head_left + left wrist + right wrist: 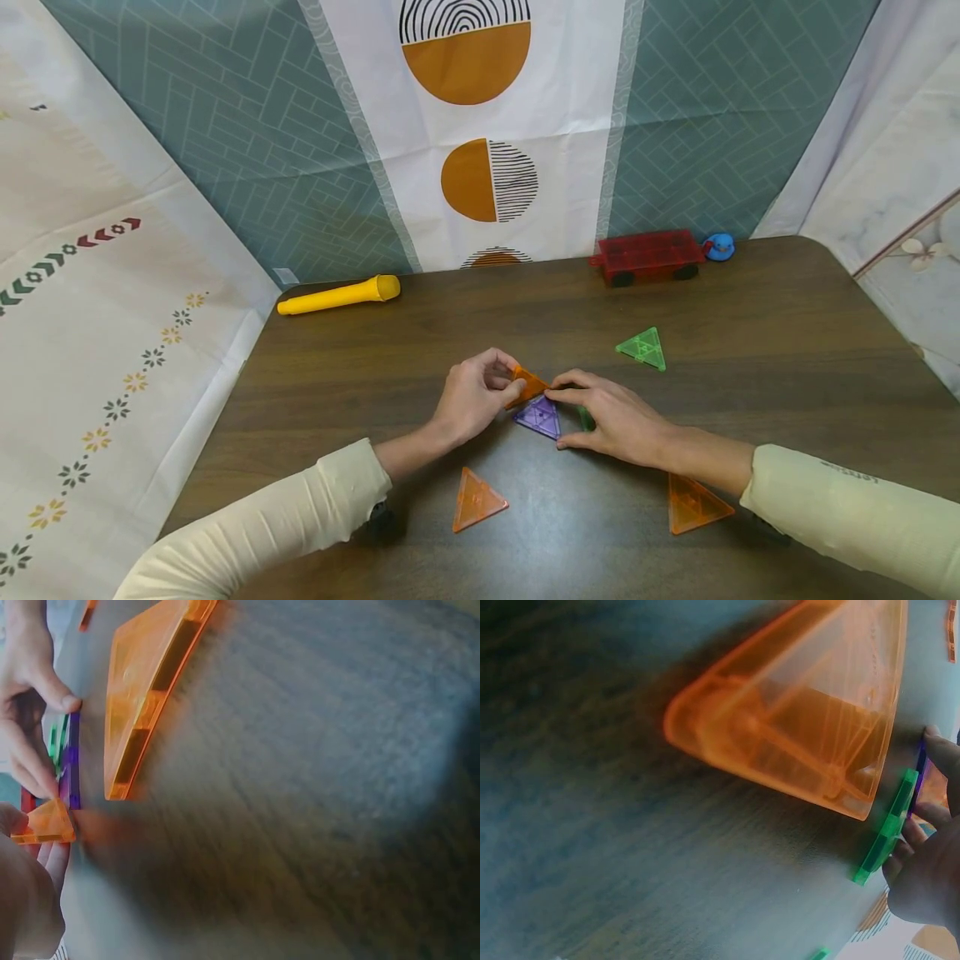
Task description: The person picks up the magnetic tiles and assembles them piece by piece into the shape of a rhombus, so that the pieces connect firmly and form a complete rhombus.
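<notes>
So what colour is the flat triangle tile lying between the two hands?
Translucent purple plastic triangle tile, clearest in the head view.

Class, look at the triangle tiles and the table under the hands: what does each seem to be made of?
Triangle tiles, such as the purple one and the orange one: probably glossy see-through plastic, since the table shows through them. Table: dark wood or wood-look laminate, with visible grain streaks and a matte sheen.

Orange triangle tile [529,385], see-through, tipped up on edge near mid table, w/ a flat purple triangle tile [539,417] touching it & a green tile [585,418] just beside.
</notes>
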### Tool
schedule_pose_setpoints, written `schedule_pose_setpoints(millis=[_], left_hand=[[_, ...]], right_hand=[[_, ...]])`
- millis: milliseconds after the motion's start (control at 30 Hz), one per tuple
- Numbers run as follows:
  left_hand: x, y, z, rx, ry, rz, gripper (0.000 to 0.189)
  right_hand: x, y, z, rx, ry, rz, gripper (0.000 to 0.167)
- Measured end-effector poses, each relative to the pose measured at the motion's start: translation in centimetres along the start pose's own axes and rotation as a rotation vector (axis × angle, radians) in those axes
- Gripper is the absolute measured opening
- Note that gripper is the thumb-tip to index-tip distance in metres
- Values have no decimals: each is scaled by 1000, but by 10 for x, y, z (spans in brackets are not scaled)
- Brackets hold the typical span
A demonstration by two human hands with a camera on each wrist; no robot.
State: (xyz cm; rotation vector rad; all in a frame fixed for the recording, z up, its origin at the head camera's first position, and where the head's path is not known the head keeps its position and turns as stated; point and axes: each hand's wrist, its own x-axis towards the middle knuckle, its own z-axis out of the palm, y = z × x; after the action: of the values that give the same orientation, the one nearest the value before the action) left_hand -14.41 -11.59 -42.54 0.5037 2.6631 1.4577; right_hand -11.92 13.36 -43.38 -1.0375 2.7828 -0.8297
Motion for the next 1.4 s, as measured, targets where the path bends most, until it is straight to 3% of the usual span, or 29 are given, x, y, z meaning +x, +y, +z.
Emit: schedule_pose_setpoints(millis=[300, 700, 1000, 1167, 1400], left_hand=[[-7, 2, -1, -19, -38, 2, 21], [-13, 1, -4, 8, -72, 63, 24], [-15, 3, -7, 7, -87, 72, 26], [-19, 4, -13, 22, -98, 87, 31], [-28, 4, -28, 86, -139, 163, 52]], right_hand=[[0, -1, 0, 0, 11, -7, 68], [1, 0, 1, -1, 21, 9, 66], [1, 0, 1, -5, 28, 9, 65], [1, 0, 1, -8, 24, 11, 65], [0, -1, 2, -14, 18, 27, 66]])
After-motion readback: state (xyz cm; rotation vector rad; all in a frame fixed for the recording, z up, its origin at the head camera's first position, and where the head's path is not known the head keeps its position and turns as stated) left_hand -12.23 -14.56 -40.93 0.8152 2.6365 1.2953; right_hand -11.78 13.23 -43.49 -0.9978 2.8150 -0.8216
